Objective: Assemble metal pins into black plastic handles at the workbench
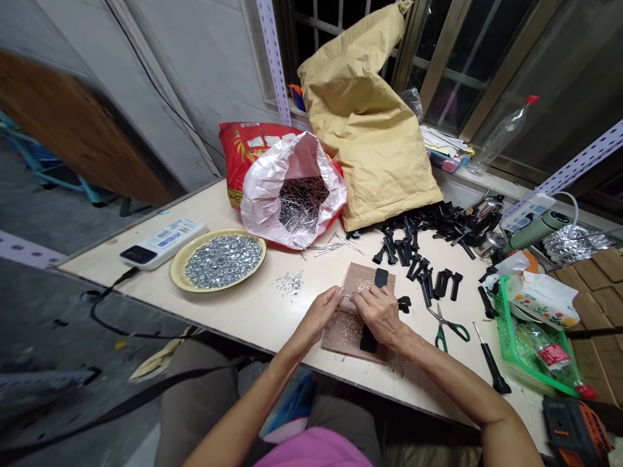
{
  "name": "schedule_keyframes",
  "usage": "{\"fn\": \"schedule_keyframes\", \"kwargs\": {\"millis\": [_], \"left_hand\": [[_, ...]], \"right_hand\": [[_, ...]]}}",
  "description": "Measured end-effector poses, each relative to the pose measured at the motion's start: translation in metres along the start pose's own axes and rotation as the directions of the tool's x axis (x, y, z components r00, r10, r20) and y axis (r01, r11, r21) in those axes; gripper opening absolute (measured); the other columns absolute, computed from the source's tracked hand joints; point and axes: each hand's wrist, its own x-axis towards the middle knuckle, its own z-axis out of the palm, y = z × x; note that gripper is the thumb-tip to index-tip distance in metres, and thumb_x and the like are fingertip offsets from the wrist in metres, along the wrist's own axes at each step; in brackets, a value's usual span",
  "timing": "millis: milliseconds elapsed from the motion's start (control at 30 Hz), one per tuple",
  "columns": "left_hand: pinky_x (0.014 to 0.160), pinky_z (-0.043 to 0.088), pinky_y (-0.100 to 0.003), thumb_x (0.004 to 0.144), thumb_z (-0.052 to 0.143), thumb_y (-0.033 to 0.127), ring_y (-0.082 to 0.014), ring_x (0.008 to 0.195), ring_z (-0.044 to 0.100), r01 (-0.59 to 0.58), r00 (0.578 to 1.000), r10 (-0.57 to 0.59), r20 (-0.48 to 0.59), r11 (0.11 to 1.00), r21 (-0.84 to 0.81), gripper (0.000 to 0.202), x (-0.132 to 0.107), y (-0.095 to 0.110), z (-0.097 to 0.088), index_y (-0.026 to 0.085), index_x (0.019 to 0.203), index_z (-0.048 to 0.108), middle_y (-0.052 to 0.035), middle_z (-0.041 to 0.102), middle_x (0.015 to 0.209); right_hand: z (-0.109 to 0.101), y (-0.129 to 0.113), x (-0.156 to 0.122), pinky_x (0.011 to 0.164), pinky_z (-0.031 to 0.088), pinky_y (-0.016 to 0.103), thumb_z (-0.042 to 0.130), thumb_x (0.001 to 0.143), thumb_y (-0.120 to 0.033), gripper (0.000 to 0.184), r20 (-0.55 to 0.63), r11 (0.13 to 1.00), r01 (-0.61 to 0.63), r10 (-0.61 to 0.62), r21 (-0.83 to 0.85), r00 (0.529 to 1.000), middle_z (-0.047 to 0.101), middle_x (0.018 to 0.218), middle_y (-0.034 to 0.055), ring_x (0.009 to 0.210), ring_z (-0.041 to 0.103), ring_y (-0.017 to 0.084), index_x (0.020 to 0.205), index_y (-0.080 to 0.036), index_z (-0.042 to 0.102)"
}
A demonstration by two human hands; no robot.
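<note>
My left hand (323,312) and my right hand (380,312) meet over a brown board (351,337) at the table's front edge. Both pinch a thin metal nail (346,296) held between their fingertips. A black plastic piece (368,341) lies under my right palm, and another black piece (381,277) rests on the board's far end. A small heap of silver washers (291,284) lies just left of the board.
A yellow plate (181,268) of silver washers, a white scale (163,242), an open plastic bag of nails (300,202), a tall paper sack (370,123), scattered black plastic parts (418,253), green scissors (450,326), a screwdriver (491,367) and a green basket (506,331) surround the board.
</note>
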Motion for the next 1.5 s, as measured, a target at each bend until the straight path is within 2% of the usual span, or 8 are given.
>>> {"fn": "schedule_keyframes", "kwargs": {"millis": [133,333,467,600,767,1000,1267,1500], "left_hand": [[0.045,0.024,-0.022,0.075,0.038,0.065,-0.0096,0.047,0.026,-0.07,0.998,0.07,0.011,0.997,0.033,0.044,-0.004,0.0,-0.002,0.023,0.064,0.032,0.0078,0.027,0.055],[0.057,0.034,-0.027,0.082,0.03,0.051,-0.0127,0.054,0.036,-0.328,0.944,0.318,0.083,0.891,0.313,0.035,-0.014,0.013,-0.009,0.023,0.061,0.033,0.0056,0.034,0.056],[0.056,0.034,-0.027,0.08,0.033,0.052,-0.013,0.055,0.037,-0.288,0.957,0.278,0.079,0.904,0.314,0.035,-0.015,0.015,-0.008,0.023,0.06,0.033,0.0054,0.034,0.055],[0.044,0.025,-0.022,0.075,0.043,0.061,-0.0098,0.047,0.028,-0.068,0.997,0.065,0.049,0.996,0.061,0.042,-0.008,0.007,-0.006,0.023,0.061,0.032,0.0078,0.027,0.053],[0.038,0.01,-0.019,0.072,0.052,0.061,-0.0055,0.04,0.01,0.362,0.9,-0.279,0.335,0.906,-0.219,0.043,0.001,-0.001,-0.006,0.023,0.062,0.032,0.0127,0.017,0.049],[0.051,0.029,-0.024,0.077,0.04,0.059,-0.0106,0.052,0.034,-0.212,0.975,0.219,-0.033,0.966,0.15,0.041,-0.009,0.006,-0.005,0.022,0.059,0.035,0.0063,0.033,0.054],[0.045,0.023,-0.023,0.077,0.038,0.062,-0.01,0.046,0.026,-0.062,0.998,0.062,-0.034,0.998,-0.002,0.042,-0.004,0.0,-0.001,0.024,0.062,0.03,0.0082,0.024,0.054],[0.055,0.029,-0.025,0.079,0.034,0.054,-0.0124,0.056,0.033,-0.202,0.974,0.22,-0.05,0.948,0.248,0.037,-0.009,0.008,-0.01,0.023,0.06,0.032,0.0059,0.029,0.056]], "right_hand": [[-0.003,0.003,0.004,0.06,0.036,0.025,0.039,0.097,-0.031,0.03,0.098,0.965,-0.143,0.124,0.22,0.987,0.058,0.068,0.0033,0.065,0.052,0.014,0.075,-0.018,0.056],[-0.016,0.008,0.009,0.043,0.032,0.022,0.025,0.09,-0.063,0.053,0.691,0.39,-0.597,-0.163,0.701,0.704,0.034,0.051,-0.0084,0.038,0.027,0.007,0.077,-0.018,0.05],[-0.012,0.006,0.002,0.046,0.026,0.022,0.03,0.096,-0.044,0.04,0.453,0.724,-0.32,0.012,0.611,0.892,0.034,0.052,-0.0062,0.043,0.03,0.008,0.071,-0.018,0.049],[-0.006,0.004,-0.003,0.049,0.024,0.026,0.035,0.094,-0.015,0.03,0.135,0.999,0.029,-0.031,0.017,0.99,0.049,0.059,0.0001,0.052,0.04,0.012,0.072,-0.017,0.055],[-0.003,0.0,-0.004,0.054,0.03,0.027,0.035,0.095,-0.013,0.028,0.038,0.972,0.137,-0.133,-0.19,0.99,0.06,0.066,0.0046,0.062,0.05,0.014,0.093,-0.018,0.063],[-0.008,0.006,0.006,0.049,0.037,0.021,0.032,0.098,-0.032,0.04,0.47,0.806,-0.304,0.036,0.507,0.882,0.057,0.061,-0.0008,0.048,0.048,0.009,0.08,-0.015,0.062],[-0.008,0.0,0.004,0.058,0.036,0.024,0.043,0.094,-0.025,0.028,0.12,0.956,-0.198,0.175,0.216,0.977,0.058,0.075,0.0041,0.067,0.053,0.014,0.073,-0.017,0.059],[-0.002,0.006,0.013,0.049,0.036,0.021,0.044,0.091,-0.038,0.035,0.456,0.623,-0.462,0.183,0.631,0.871,0.047,0.052,-0.0034,0.049,0.047,0.01,0.065,-0.016,0.053]]}}
